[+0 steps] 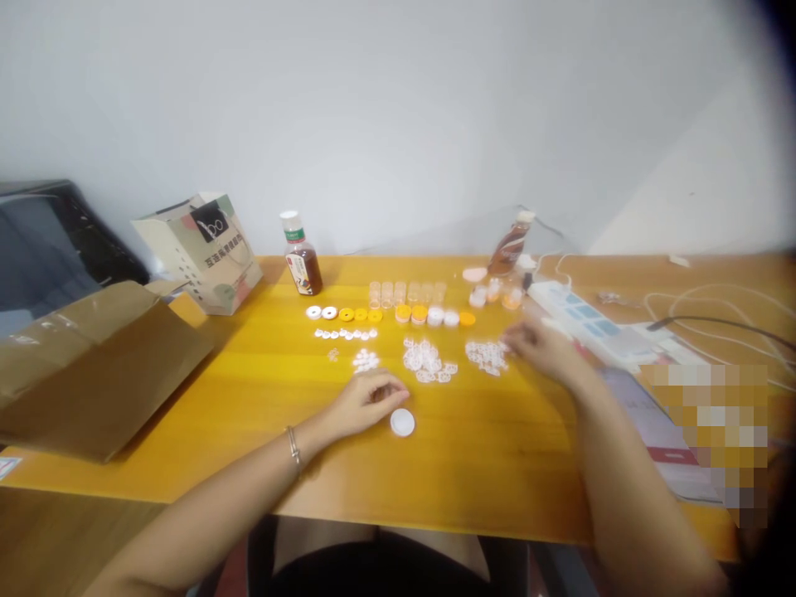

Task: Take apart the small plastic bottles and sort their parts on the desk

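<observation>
My left hand (371, 401) is closed, its thumb and forefinger tips together just above a round white cap (402, 423) lying on the table. Whatever is between those tips, if anything, cannot be made out. Over the right edge of a pile of small clear plastic pieces (487, 357), my right hand (541, 347) has its fingers drawn together, slightly blurred, and their contents are hidden. Between the hands lies a larger pile of clear pieces (424, 361). Small white pieces (366, 361) form a heap beyond my left hand. Behind them stand rows of yellow caps (361, 315) and clear cylinders (400, 293).
A cardboard box (93, 373) and a paper bag (215, 257) occupy the left side. Two bottles of dark liquid, one left (302, 261) and one right (511, 245), stand near the wall. A power strip (584, 319), cables and a flat pinkish packet (647, 423) lie to the right.
</observation>
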`<state>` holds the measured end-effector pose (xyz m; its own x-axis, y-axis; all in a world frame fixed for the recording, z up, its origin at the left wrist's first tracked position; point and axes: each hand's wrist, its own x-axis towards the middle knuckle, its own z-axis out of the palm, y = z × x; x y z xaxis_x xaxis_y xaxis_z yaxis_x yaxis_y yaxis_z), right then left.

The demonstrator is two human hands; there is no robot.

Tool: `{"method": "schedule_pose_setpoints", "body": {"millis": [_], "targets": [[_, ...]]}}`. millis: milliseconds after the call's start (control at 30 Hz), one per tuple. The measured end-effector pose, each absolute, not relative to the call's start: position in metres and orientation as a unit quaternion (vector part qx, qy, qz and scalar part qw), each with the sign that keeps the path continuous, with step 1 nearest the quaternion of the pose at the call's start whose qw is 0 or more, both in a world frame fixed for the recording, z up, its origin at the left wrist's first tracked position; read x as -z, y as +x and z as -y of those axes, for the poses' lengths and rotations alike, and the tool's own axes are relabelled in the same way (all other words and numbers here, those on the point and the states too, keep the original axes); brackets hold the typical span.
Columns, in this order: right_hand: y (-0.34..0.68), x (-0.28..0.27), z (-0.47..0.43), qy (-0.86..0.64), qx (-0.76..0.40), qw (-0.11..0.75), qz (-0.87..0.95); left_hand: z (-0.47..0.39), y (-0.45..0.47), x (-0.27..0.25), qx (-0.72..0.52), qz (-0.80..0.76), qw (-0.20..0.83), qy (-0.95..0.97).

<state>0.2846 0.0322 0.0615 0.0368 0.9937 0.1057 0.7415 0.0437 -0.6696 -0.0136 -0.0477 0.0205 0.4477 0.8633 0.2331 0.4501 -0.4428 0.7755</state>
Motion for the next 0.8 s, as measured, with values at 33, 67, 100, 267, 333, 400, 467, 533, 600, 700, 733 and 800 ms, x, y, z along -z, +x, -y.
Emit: {"method": "schedule_pose_setpoints", "body": {"millis": [33,67,100,267,333,400,467,533,600,700,733,800], "targets": [[0.296,-0.062,-0.035,-0.673,-0.218,0.265,0.655,0.048,-0.016,-0.024,-0.300,-0.405,0.322,0.802],[0.306,-0.061,-0.036,-0.683,-0.226,0.242,0.652,0.049,-0.018,-0.027,-0.282,-0.392,0.320,0.815],[0.314,-0.060,-0.037,-0.683,-0.236,0.226,0.653,0.049,-0.021,-0.030,-0.264,-0.380,0.317,0.828],[0.332,-0.048,-0.037,-0.635,-0.310,0.221,0.672,0.050,-0.029,-0.037,-0.210,-0.349,0.312,0.858],[0.332,-0.043,-0.037,-0.626,-0.336,0.225,0.666,0.049,-0.030,-0.034,-0.197,-0.346,0.311,0.863],[0.329,-0.040,-0.037,-0.624,-0.355,0.233,0.656,0.048,-0.030,-0.031,-0.186,-0.346,0.310,0.866],[0.326,-0.039,-0.037,-0.628,-0.370,0.242,0.640,0.047,-0.029,-0.028,-0.177,-0.345,0.309,0.868],[0.324,-0.041,-0.036,-0.641,-0.380,0.242,0.622,0.047,-0.028,-0.028,-0.171,-0.343,0.308,0.871],[0.321,-0.046,-0.036,-0.664,-0.357,0.230,0.616,0.047,-0.027,-0.028,-0.170,-0.340,0.308,0.872],[0.311,-0.059,-0.034,-0.701,-0.237,0.253,0.623,0.048,-0.025,-0.027,-0.177,-0.342,0.303,0.872],[0.304,-0.062,-0.032,-0.698,-0.194,0.282,0.629,0.048,-0.025,-0.027,-0.181,-0.343,0.301,0.871],[0.284,-0.066,-0.025,-0.649,-0.157,0.347,0.659,0.048,-0.025,-0.024,-0.191,-0.342,0.299,0.870]]}}
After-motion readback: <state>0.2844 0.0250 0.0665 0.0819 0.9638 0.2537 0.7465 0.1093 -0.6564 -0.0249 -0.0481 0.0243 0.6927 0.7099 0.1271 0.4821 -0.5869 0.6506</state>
